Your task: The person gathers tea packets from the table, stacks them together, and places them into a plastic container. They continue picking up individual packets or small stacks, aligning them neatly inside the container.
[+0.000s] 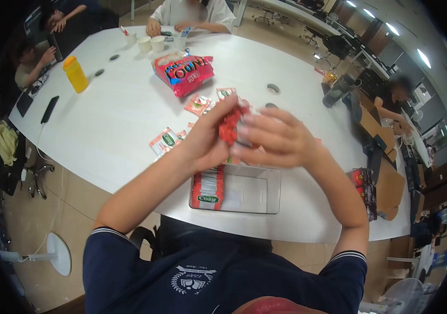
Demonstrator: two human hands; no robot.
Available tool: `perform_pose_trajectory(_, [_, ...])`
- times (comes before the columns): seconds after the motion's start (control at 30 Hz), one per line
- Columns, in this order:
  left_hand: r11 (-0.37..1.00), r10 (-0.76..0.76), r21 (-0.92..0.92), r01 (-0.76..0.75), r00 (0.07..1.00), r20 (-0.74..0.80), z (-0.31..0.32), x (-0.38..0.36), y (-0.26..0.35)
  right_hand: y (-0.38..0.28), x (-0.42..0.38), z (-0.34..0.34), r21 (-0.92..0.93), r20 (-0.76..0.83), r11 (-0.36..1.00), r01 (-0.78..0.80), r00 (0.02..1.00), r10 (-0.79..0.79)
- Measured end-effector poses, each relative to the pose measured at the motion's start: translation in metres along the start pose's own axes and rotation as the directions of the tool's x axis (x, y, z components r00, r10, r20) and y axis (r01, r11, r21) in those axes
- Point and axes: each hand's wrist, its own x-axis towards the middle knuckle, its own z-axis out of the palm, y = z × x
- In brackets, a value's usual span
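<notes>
My left hand [210, 138] is closed round a bunch of red packets [229, 125], held above the table. Against the right side of the bunch is my right hand [275, 138], its fingers blurred by motion; whether they grip any packet is unclear. Below both hands stands a clear plastic box [279, 191], with a row of red-and-white sachets [207, 191] upright along its left side. Loose sachets [165, 141] lie on the table to the left of my hands, and others [198, 104] lie beyond them.
Farther back on the white table [113, 120] are a pink snack bag [184, 72], a yellow bottle [75, 75], a phone [50, 109] and paper cups [157, 43]. Dark red packs [363, 191] and cardboard [388, 193] lie at right. People sit around the far side.
</notes>
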Motion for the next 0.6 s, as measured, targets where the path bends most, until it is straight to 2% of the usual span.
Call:
perform_pose_trajectory(0.07, [0.991,0.007,-0.129,0.027,0.966,0.257,0.007,-0.004,0.002,-0.019,0.008,0.004,-0.037,-0.195,0.999,-0.024,0.981,0.016])
perform_pose_trajectory(0.13, [0.943,0.038,-0.309,0.125,0.879,0.474,0.004,0.002,0.004,-0.038,0.016,-0.005,0.009,-0.264,0.977,-0.214,0.942,0.209])
perform_pose_trajectory(0.17, [0.947,0.067,-0.306,0.096,0.873,0.482,0.000,0.003,0.004,-0.049,0.021,-0.009,0.040,-0.304,0.948,-0.316,0.900,0.313])
perform_pose_trajectory(0.2, [0.950,0.092,-0.303,0.073,0.863,0.496,0.000,0.004,0.003,-0.056,0.028,-0.012,0.033,-0.257,0.921,-0.387,0.888,0.382])
perform_pose_trajectory(0.27, [0.948,0.092,-0.304,0.093,0.834,0.544,-0.002,0.007,0.004,-0.068,0.038,-0.005,-0.081,-0.248,0.909,-0.410,0.891,0.380])
perform_pose_trajectory(0.37, [0.960,0.137,-0.279,-0.002,0.875,0.465,0.003,0.004,-0.002,-0.074,0.050,0.004,-0.178,-0.225,0.869,-0.461,0.879,0.420])
perform_pose_trajectory(0.43, [0.974,0.116,-0.226,-0.019,0.898,0.425,-0.002,-0.003,-0.001,-0.076,0.052,0.004,-0.173,-0.177,0.838,-0.518,0.853,0.491])
perform_pose_trajectory(0.53, [0.987,0.110,-0.149,-0.056,0.919,0.379,-0.009,-0.007,0.001,-0.066,0.052,-0.010,-0.003,-0.107,0.823,-0.569,0.818,0.565])
perform_pose_trajectory(0.6, [0.998,0.045,-0.052,-0.032,0.963,0.267,-0.006,-0.013,0.007,-0.055,0.046,-0.015,0.058,-0.103,0.828,-0.557,0.822,0.560])
